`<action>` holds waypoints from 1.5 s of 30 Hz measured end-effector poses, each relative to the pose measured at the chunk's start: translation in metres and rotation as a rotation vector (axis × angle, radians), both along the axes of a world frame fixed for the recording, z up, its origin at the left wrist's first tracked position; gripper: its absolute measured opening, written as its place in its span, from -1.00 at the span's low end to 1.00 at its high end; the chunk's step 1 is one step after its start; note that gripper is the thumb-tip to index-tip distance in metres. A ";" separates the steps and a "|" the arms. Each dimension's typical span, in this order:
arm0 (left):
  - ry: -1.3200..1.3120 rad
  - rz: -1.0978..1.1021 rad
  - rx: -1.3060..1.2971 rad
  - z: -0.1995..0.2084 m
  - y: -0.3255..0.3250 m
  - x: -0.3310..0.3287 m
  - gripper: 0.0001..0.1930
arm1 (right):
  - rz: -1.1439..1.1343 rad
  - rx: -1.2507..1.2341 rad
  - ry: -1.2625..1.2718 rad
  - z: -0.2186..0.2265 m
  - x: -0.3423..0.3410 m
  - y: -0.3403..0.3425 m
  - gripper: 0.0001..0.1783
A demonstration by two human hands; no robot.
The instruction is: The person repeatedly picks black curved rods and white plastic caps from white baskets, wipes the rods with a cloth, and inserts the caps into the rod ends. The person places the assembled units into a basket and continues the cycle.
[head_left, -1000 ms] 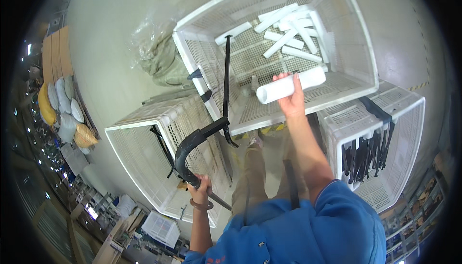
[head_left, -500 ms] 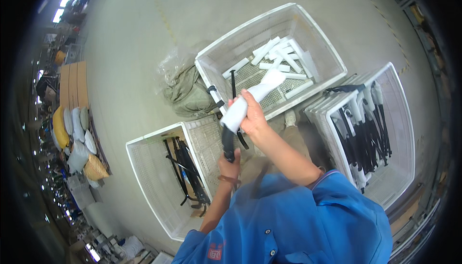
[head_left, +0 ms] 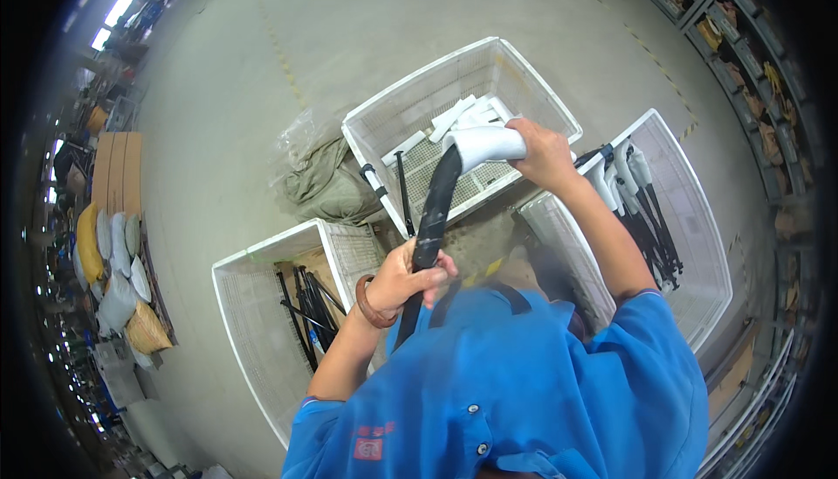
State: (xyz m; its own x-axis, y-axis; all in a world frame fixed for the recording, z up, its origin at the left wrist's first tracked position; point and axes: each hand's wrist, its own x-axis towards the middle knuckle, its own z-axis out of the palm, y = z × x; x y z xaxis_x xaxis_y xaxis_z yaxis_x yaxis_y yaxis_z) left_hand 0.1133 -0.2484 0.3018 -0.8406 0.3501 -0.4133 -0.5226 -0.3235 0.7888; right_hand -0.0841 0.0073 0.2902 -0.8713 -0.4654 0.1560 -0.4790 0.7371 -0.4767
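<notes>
My left hand (head_left: 408,277) is wrapped round a thick black bar (head_left: 437,204) that slants up in front of me; its lower end passes against my blue shirt. A white foam sleeve (head_left: 483,144) sits over the bar's upper end and bends off to the right. My right hand (head_left: 543,156) is closed round the sleeve's far end. Beyond my hands is a white plastic crate (head_left: 422,70) with several white foam pieces (head_left: 456,115) inside. A thin black rod (head_left: 404,195) leans at its near left side.
A crate at the left (head_left: 229,304) holds several black rods (head_left: 307,309). The right-hand crate (head_left: 690,226) contains black rods with white sleeves (head_left: 630,169). A green-grey cloth bundle (head_left: 327,181) lies beside the middle crate. Shelves (head_left: 742,51) stand far right.
My right hand has moved right along the foam sleeve to its far end. My left hand and the black bar have risen, and more of the bar shows. The view has shifted.
</notes>
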 end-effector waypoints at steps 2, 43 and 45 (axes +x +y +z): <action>-0.007 0.064 0.088 0.006 0.019 0.017 -0.66 | 0.124 -0.054 0.096 0.002 -0.007 0.020 -0.43; 1.940 -0.852 -0.568 -0.071 0.432 -0.104 -0.69 | -0.714 -0.098 -0.463 -0.091 0.283 0.352 -0.51; 1.808 -0.843 -0.579 -0.083 0.443 -0.111 -0.55 | -0.980 0.052 -0.449 -0.103 0.323 0.397 -0.54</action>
